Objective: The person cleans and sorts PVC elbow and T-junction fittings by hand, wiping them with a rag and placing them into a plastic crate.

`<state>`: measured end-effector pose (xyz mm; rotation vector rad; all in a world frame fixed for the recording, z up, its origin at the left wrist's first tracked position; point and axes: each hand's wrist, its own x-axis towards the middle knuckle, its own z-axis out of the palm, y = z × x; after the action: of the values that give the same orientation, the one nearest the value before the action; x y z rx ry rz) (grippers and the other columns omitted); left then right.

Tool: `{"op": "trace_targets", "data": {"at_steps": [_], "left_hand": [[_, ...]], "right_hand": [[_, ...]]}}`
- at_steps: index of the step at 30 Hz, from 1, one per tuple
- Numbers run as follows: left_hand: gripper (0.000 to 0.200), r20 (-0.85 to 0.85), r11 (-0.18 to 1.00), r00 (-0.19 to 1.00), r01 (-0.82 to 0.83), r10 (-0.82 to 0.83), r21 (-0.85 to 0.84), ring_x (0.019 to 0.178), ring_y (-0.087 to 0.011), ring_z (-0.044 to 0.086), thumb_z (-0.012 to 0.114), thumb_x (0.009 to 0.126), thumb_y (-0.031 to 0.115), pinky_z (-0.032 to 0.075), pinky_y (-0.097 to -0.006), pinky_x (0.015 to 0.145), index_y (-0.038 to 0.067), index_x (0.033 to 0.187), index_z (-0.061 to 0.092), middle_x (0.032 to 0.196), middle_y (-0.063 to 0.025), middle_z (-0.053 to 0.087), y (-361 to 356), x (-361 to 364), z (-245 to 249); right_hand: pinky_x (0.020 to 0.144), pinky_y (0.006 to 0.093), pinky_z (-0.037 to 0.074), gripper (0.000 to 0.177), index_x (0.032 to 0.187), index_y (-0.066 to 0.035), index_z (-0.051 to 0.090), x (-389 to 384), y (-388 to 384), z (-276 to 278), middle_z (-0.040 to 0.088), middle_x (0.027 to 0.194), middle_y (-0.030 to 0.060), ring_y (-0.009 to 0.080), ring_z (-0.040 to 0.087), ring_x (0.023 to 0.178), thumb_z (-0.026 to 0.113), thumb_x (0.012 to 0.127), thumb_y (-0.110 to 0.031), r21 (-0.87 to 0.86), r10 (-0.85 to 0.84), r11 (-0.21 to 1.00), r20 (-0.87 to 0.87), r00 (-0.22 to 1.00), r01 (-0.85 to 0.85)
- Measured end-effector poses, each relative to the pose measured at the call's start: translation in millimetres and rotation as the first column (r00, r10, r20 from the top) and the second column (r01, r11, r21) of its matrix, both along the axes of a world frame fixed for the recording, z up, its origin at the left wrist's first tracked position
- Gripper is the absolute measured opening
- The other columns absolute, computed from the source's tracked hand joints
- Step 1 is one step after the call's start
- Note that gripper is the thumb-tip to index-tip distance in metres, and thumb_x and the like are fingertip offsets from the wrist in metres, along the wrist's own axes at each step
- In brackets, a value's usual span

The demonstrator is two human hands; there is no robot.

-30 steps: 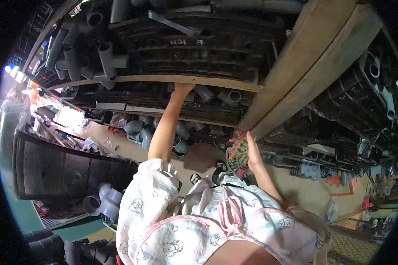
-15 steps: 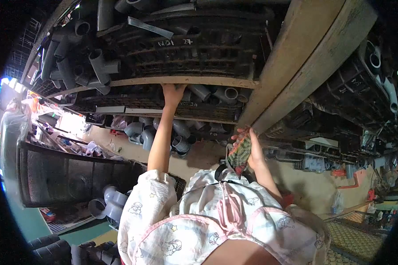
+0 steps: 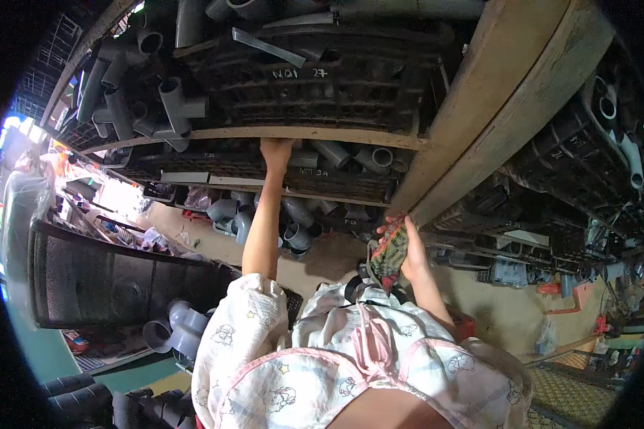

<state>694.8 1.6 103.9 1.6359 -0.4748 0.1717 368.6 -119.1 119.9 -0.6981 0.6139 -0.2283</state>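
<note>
My left hand (image 3: 276, 150) reaches up into a black crate (image 3: 340, 183) marked "NOI 34", just under a wooden shelf edge. Its fingers are hidden behind the board and the crate's contents. Grey pipe fittings (image 3: 331, 152) lie in that crate to the right of the hand. Lower down, near my chest, my right hand (image 3: 412, 250) is closed around a green-and-red patterned cloth item (image 3: 389, 250) with a knitted look. Its exact kind is not clear.
Above is another black crate (image 3: 300, 89) marked "NOI 27", with grey T-fittings (image 3: 177, 107) at its left. A thick wooden post (image 3: 490, 93) slants down on the right. More crates stand beyond it. A large black bin (image 3: 122, 279) is at left.
The view has shifted slightly. My left hand has moved a little left along the crate, and more of a grey fitting shows beside it. My right hand still holds the cloth item.
</note>
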Motion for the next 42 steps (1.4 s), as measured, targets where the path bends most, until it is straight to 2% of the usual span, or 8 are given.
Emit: {"op": "trace_targets", "data": {"at_steps": [6, 10, 16, 22, 28, 32, 37, 42], "left_hand": [[0.042, -0.313, 0.822, 0.94, -0.071, -0.133, -0.564, 0.091, -0.0138, 0.051, 0.059, 0.074, 0.005, 0.042, -0.0231, 0.076, -0.001, 0.111, 0.039, 0.098, -0.0077, 0.052, 25, -29, 55], [0.045, -0.382, 0.755, 0.918, -0.177, -0.105, -0.632, 0.089, -0.0164, 0.053, 0.059, 0.073, 0.003, 0.043, -0.0241, 0.076, -0.003, 0.113, 0.037, 0.1, -0.0089, 0.053, 58, -54, 41], [0.014, -0.503, 0.742, 0.859, -0.273, -0.098, -0.612, 0.047, 0.0, 0.035, 0.061, 0.077, 0.014, 0.028, -0.0154, 0.038, 0.007, 0.085, 0.052, 0.064, 0.0069, 0.047, 124, -117, 31], [0.033, -0.369, 0.725, 0.929, -0.275, 0.03, -0.632, 0.078, -0.0089, 0.054, 0.053, 0.083, 0.022, 0.044, -0.0203, 0.067, 0.0, 0.106, 0.051, 0.091, -0.0045, 0.057, 185, -168, 79], [0.045, -0.278, 0.633, 0.934, -0.357, 0.225, -0.687, 0.088, -0.01, 0.051, 0.047, 0.086, 0.032, 0.04, -0.0228, 0.079, -0.001, 0.116, 0.045, 0.1, -0.0054, 0.054, 197, -229, 114], [0.049, -0.109, 0.677, 0.842, -0.495, 0.528, -0.544, 0.095, -0.0115, 0.046, 0.055, 0.081, 0.033, 0.034, -0.0227, 0.084, -0.006, 0.111, 0.047, 0.105, -0.0064, 0.048, 218, -260, 129], [0.045, 0.132, 0.771, 0.771, -0.577, 0.623, -0.27, 0.095, -0.0132, 0.046, 0.052, 0.083, 0.03, 0.035, -0.0229, 0.081, -0.005, 0.111, 0.048, 0.106, -0.0087, 0.046, 214, -287, 143], [0.043, 0.205, 0.627, 0.593, -0.744, 0.779, -0.23, 0.096, -0.0152, 0.045, 0.051, 0.084, 0.03, 0.035, -0.0243, 0.082, -0.005, 0.108, 0.048, 0.103, -0.0098, 0.047, 197, -292, 133]], "right_hand": [[0.074, 0.0309, 0.044, 0.043, 0.103, -0.005, 0.05, 3, 1, -12, 0.059, 0.09, 0.0107, 0.0181, 0.056, 0.08, 0.035, 0.088, -0.042, 0.016, 0.094, 0.995, 0.064, 0.994, -0.095], [0.078, 0.0376, 0.044, 0.047, 0.112, -0.008, 0.044, 19, 11, -11, 0.055, 0.099, 0.0146, 0.0253, 0.055, 0.085, 0.031, 0.088, -0.047, 0.144, 0.124, 0.973, 0.342, 0.931, -0.182], [0.084, 0.0432, 0.042, 0.052, 0.123, -0.013, 0.035, 75, 42, 33, 0.048, 0.112, 0.0144, 0.0273, 0.049, 0.099, 0.029, 0.087, -0.05, 0.112, 0.296, 0.911, 0.492, 0.819, -0.397], [0.081, 0.0419, 0.045, 0.057, 0.128, -0.014, 0.026, 135, 112, 102, 0.041, 0.118, 0.013, 0.025, 0.045, 0.104, 0.018, 0.087, -0.052, -0.072, 0.531, 0.778, 0.605, 0.593, -0.624], [0.094, 0.0406, 0.031, 0.077, 0.133, -0.014, 0.011, 146, 228, 125, 0.029, 0.128, 0.0152, 0.0267, 0.035, 0.116, 0.049, 0.077, -0.053, -0.403, 0.551, 0.761, 0.815, 0.179, -0.508], [0.099, 0.041, 0.021, 0.098, 0.134, -0.014, 0.0, 123, 264, 94, 0.021, 0.132, 0.0195, 0.0301, 0.025, 0.122, 0.061, 0.067, -0.052, -0.739, 0.738, 0.671, 0.673, 0.035, 0.067], [0.091, 0.0357, 0.035, 0.081, 0.134, -0.004, 0.003, 101, 259, 117, 0.033, 0.129, 0.0169, 0.0248, 0.044, 0.11, 0.054, 0.079, -0.037, -0.578, 0.771, 0.525, 0.635, 0.061, -0.624], [0.086, 0.0324, 0.041, 0.064, 0.133, -0.004, 0.011, 116, 265, 144, 0.041, 0.123, 0.0138, 0.0222, 0.051, 0.1, 0.044, 0.086, -0.032, -0.407, 0.742, 0.429, 0.668, 0.058, -0.807]]}}
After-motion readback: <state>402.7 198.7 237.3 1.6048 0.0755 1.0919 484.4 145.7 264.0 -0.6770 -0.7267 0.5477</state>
